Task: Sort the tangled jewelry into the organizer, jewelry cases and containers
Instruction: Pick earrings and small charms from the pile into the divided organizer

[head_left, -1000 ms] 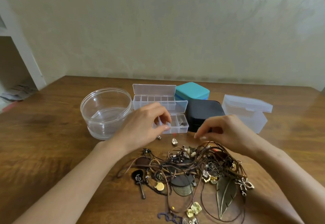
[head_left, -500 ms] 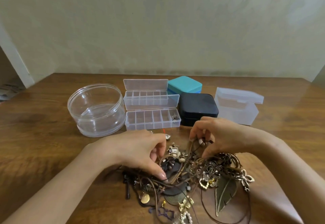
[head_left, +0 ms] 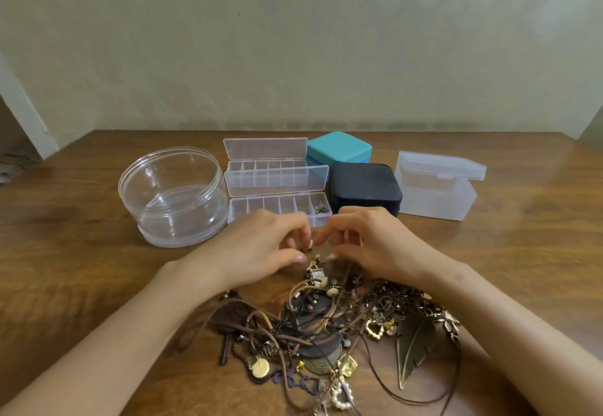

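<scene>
Presently: both hands meet at the far edge of the jewelry tangle

Left hand (head_left: 261, 249) and right hand (head_left: 368, 246) are held knuckles-up over the wooden surface (head_left: 65, 252), their curled tips almost touching. Left fingers (head_left: 298, 231) are drawn narrow, with thumb and forefinger apparently pinching a small dark piece (head_left: 306, 248) too small to identify. Right fingers (head_left: 329, 229) are likewise curled close, with the forefinger tip just beside that piece. Whether they grip anything cannot be told.

Jewelry tangle (head_left: 326, 327), made up of cords, chains, charms and a bronze feather pendant (head_left: 417, 343), lies on the near side of the fingers, its far edge reaching just beneath them. Just beyond the fingers stands the front organizer (head_left: 280, 208), lid open, with a few small pieces in its rightmost compartment. The rear organizer (head_left: 261, 172), also open, sits behind it. Beyond and left of the fingers is the round clear container (head_left: 173, 197). Beyond and right are the black case (head_left: 363, 187), the teal case (head_left: 339, 148) behind it, and the frosted box (head_left: 437, 193) farthest right.
</scene>
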Motion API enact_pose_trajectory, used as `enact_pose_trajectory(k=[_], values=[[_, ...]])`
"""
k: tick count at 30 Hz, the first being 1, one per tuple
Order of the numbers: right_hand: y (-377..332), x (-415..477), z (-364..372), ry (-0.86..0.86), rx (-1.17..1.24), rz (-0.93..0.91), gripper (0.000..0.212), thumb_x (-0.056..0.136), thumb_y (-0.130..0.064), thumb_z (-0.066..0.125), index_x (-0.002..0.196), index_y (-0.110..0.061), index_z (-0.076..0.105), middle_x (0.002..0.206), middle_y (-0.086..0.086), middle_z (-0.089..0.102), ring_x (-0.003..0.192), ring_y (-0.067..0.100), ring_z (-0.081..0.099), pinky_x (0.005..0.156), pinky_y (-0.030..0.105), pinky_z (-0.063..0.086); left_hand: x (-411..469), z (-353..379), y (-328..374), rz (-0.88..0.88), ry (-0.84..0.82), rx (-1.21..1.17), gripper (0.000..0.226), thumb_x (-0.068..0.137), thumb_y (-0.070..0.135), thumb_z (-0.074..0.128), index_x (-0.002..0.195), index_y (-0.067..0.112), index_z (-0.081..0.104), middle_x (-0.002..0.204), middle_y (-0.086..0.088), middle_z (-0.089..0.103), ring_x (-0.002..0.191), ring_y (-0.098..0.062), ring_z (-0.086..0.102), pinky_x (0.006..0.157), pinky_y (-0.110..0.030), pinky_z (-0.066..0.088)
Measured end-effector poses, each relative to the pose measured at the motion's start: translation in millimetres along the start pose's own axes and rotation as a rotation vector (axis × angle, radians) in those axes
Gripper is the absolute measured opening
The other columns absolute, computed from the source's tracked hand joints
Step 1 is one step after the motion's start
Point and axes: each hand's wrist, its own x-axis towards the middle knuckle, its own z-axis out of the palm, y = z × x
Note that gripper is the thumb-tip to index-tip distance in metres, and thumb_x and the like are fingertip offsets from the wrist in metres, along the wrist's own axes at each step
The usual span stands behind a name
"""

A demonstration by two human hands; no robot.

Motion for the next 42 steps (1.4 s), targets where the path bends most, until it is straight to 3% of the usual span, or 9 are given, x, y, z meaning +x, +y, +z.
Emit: enact_pose_trajectory(k=[3,7,12,18,27,31,37,40,42], values=[[2,1,4,-0.008,0.010,0.024,0.018,0.082,-0.016,0.070,0.095,-0.028,0.070,0.077,-0.020,0.052,0.071,-0.002,0.053,0.062,0.015,0.041,2,10,5,0.085,0.059,0.103,0.015,0.089,0.026,0.061,0.103,0.027,0.055,0.081,0.023,0.044,0.065,0.012,0.041,0.059,-0.008,0.030],[3,3,9,-0.011,0.055,0.048,0.013,0.079,-0.023,0.074,0.088,-0.030,0.069,0.076,-0.019,0.056,0.070,-0.006,0.055,0.063,0.013,0.041,4,12,-1,0.068,0.099,0.124,0.013,0.087,0.025,0.063,0.095,0.029,0.054,0.088,0.018,0.045,0.064,0.010,0.040,0.056,-0.010,0.027],[7,4,7,-0.024,0.092,0.050,0.007,0.081,-0.021,0.072,0.085,-0.026,0.070,0.090,-0.015,0.060,0.083,0.004,0.059,0.078,0.030,0.054,4,7,-3,-0.014,0.286,0.046,0.006,0.086,0.026,0.064,0.083,0.028,0.059,0.084,0.016,0.055,0.068,0.002,0.049,0.064,-0.017,0.041],[16,8,1,0.110,0.117,0.106,0.006,0.083,-0.020,0.070,0.087,-0.024,0.071,0.093,-0.009,0.061,0.085,0.007,0.058,0.077,0.032,0.053,0,-19,-21,-0.193,0.621,0.001,0.004,0.087,0.025,0.063,0.084,0.024,0.061,0.079,0.015,0.057,0.068,-0.004,0.055,0.068,-0.031,0.051],[12,12,6,0.077,0.054,0.081,0.006,0.084,-0.023,0.069,0.088,-0.027,0.068,0.090,-0.015,0.060,0.083,0.004,0.057,0.072,0.018,0.050,6,-1,-21,-0.121,0.265,0.227,0.013,0.086,0.032,0.064,0.098,0.028,0.062,0.097,0.014,0.055,0.089,-0.004,0.056,0.083,-0.026,0.046],[9,9,1,0.093,0.239,0.154,0.005,0.085,-0.014,0.069,0.086,-0.018,0.067,0.083,-0.010,0.067,0.077,0.003,0.064,0.067,0.013,0.051,8,5,-20,-0.093,0.261,0.367,0.018,0.087,0.041,0.060,0.100,0.029,0.061,0.097,0.013,0.052,0.099,-0.012,0.055,0.079,-0.029,0.045],[7,6,-10,0.071,0.729,0.213,0.007,0.077,-0.003,0.072,0.082,0.001,0.068,0.081,0.016,0.072,0.071,0.016,0.070,0.069,0.023,0.056,11,7,-22,-0.040,0.285,0.424,0.011,0.091,0.037,0.055,0.091,0.027,0.057,0.095,0.014,0.055,0.095,-0.011,0.056,0.072,-0.025,0.040],[8,3,-13,0.026,0.961,0.239,0.008,0.076,-0.001,0.070,0.083,0.001,0.066,0.084,0.020,0.071,0.072,0.021,0.069,0.070,0.027,0.058,10,4,-24,-0.021,0.242,0.224,0.009,0.088,0.037,0.059,0.088,0.028,0.056,0.088,0.017,0.052,0.078,0.001,0.052,0.069,-0.018,0.042],[9,2,-15,0.014,1.066,0.226,0.007,0.078,0.005,0.064,0.083,0.000,0.065,0.081,0.018,0.071,0.070,0.021,0.069,0.067,0.026,0.058,9,-2,-19,-0.001,0.218,-0.140,0.008,0.085,0.031,0.062,0.086,0.025,0.057,0.086,0.014,0.058,0.063,0.003,0.051,0.060,-0.012,0.040]])
